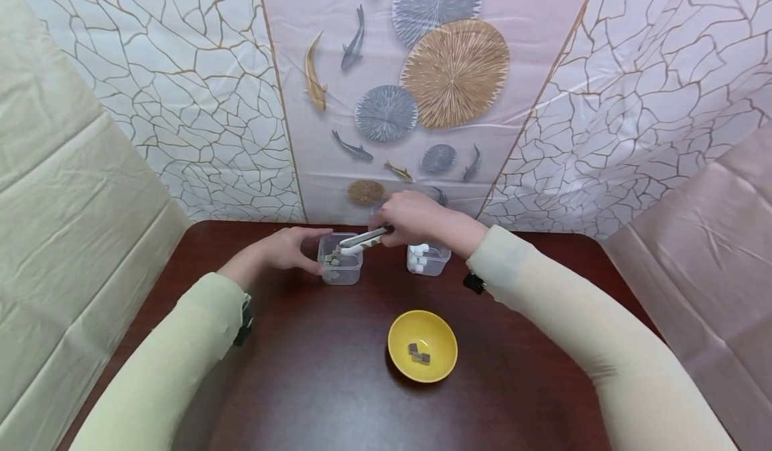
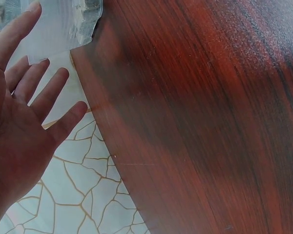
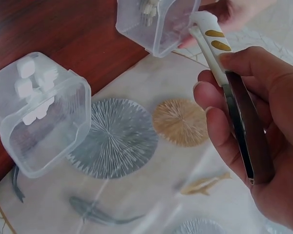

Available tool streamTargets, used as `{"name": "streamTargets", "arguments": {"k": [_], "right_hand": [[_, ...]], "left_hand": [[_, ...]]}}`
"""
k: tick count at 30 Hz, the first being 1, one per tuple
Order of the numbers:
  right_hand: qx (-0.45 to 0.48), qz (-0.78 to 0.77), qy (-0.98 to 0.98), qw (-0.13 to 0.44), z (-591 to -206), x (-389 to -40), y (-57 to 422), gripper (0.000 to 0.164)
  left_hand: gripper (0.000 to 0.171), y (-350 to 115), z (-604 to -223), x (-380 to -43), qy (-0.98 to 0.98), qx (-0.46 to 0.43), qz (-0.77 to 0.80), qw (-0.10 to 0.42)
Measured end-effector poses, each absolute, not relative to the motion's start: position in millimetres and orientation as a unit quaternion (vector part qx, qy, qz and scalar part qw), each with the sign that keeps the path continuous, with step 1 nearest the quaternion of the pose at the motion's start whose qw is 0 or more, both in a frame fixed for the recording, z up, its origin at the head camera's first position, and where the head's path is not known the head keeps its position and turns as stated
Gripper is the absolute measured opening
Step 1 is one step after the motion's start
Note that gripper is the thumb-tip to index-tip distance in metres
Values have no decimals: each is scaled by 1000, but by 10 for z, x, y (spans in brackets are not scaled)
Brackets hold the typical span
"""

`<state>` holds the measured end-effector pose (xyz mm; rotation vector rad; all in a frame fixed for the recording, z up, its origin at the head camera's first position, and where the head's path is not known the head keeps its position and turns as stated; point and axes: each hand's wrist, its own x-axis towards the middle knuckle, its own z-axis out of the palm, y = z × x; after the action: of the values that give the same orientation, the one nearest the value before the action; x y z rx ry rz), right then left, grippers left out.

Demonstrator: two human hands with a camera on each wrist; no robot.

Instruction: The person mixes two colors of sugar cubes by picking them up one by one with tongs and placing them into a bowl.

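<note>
Gripping a pair of tongs (image 1: 365, 238), the right hand (image 1: 417, 218) sits near the middle of the head view, its fingers curled round the dark handle. The white tips point left, over a clear tub (image 1: 342, 277) that stands left of centre on the dark red-brown worktop (image 1: 313, 370). Small grey-brown cubes (image 1: 332, 259) lie inside this tub. At its left side, the left hand (image 1: 282, 247) reaches in with thumb and forefinger spread along the wall; the left wrist view shows its fingers extended and apart.

Just right of centre, partly below the right forearm, a second tub (image 1: 438, 264) holds white pieces (image 1: 416, 259). Lower in the frame, right of centre, a yellow bowl (image 1: 445, 344) contains a few brownish cubes (image 1: 417, 355). A patterned backdrop (image 1: 338, 189) with fish and round motifs fills the top.
</note>
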<state>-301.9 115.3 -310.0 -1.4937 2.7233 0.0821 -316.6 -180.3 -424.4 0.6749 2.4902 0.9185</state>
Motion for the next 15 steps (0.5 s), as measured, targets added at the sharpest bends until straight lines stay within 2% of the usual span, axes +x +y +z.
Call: {"name": "streamTargets", "arguments": {"k": [4,15], "right_hand": [[-474,16,881,8,-3051,-2932,1286,21],[-474,0,880,-1,-2901,-2554,1721,23]], "left_hand": [[89,-1805,-4243,-3156,891,244,328,197],[90,-1803,-4259,-3155,889,242,333,200]]}}
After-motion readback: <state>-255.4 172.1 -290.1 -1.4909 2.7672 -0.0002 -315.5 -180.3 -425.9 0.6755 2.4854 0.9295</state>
